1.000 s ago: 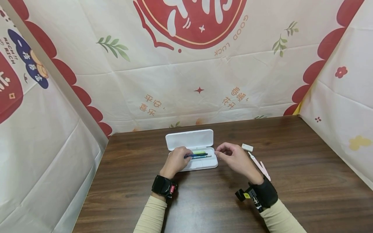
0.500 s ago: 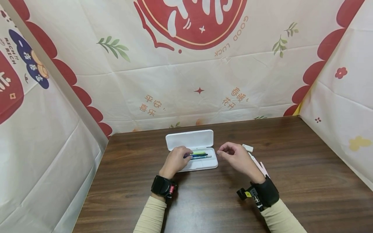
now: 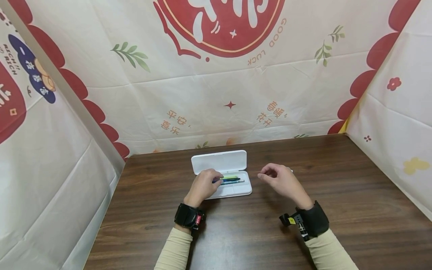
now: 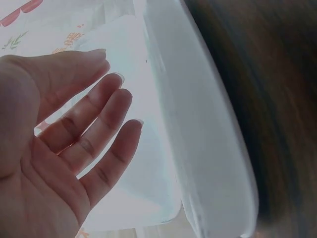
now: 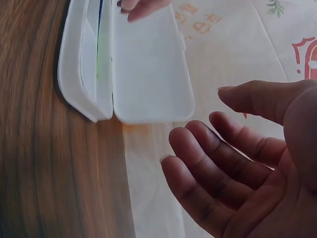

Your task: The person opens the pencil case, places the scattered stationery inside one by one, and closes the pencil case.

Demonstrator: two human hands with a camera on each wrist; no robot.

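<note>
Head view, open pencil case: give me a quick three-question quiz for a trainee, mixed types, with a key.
1. True or false: the lid of the white pencil case stands open.
2. Which colour shows among the pens? A red; B lime green; C orange.
3. Of the left hand and right hand, which is over the case and which is clear of it?

Key: 1. True. 2. B. 3. Left over it; right clear, with table between.

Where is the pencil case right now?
In the head view, the open white pencil case lies near the far edge of the brown table, left of the right hand, with the left hand over its left end.
</note>
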